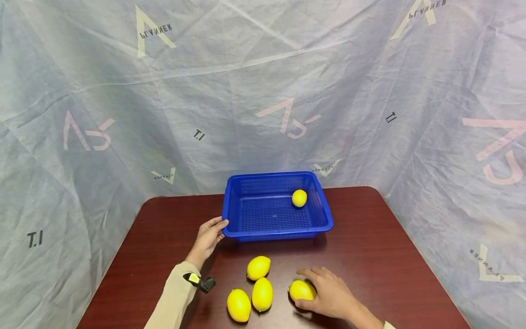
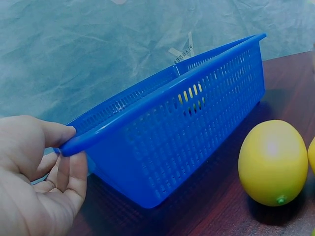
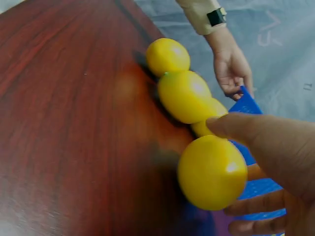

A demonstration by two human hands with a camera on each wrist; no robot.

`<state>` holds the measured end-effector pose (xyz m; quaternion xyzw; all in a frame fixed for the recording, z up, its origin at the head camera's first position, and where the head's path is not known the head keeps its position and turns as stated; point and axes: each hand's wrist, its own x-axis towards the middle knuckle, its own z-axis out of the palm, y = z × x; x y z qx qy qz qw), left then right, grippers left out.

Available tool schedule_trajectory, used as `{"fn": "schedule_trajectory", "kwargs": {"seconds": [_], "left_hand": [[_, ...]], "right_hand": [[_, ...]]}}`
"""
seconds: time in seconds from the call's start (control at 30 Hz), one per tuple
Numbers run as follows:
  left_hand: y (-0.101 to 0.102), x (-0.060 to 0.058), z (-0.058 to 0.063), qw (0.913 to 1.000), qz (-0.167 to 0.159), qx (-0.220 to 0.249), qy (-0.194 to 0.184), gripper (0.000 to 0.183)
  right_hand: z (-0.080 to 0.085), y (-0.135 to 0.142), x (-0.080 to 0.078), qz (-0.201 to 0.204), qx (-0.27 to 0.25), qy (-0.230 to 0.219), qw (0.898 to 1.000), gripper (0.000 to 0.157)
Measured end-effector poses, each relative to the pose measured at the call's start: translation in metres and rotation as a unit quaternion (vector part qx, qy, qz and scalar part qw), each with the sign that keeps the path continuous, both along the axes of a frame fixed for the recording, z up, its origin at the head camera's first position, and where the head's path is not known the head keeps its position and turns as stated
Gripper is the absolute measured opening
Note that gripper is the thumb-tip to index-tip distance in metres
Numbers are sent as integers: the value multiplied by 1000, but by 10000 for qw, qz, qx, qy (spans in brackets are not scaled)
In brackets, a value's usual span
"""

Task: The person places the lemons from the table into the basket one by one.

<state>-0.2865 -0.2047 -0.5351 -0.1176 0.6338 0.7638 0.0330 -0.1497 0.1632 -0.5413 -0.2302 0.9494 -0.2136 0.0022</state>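
Note:
A blue plastic basket [image 1: 275, 231] stands at the back of the table with one lemon [image 1: 299, 198] inside. My left hand [image 2: 44, 167] pinches the basket's left front corner, thumb on top of the rim and fingers beneath. My right hand [image 1: 328, 292] is around a lemon [image 3: 211, 172] at the front right, thumb and fingers spread on either side of it. To its left lie three more lemons: one nearer the basket [image 1: 258, 267], a middle lemon [image 1: 262, 294] and a left lemon [image 1: 239, 305].
All of this rests on a dark red-brown wooden table [image 1: 164, 237] with rounded back corners. A grey cloth [image 1: 230, 114] with printed letters hangs behind and at both sides. On the left sleeve's cuff sits a black strap with a small device [image 1: 201, 281].

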Motion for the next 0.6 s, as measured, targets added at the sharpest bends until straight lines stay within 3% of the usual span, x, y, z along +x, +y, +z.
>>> {"fn": "schedule_trajectory", "kwargs": {"seconds": [0.4,0.6], "left_hand": [[-1,0,0,10000,7,71,-6,47],[1,1,0,9999,24,127,17,46]], "right_hand": [[-10,0,1,131,-65,99,9998,55],[7,6,-1,54,-508,137,9986,52]]}}
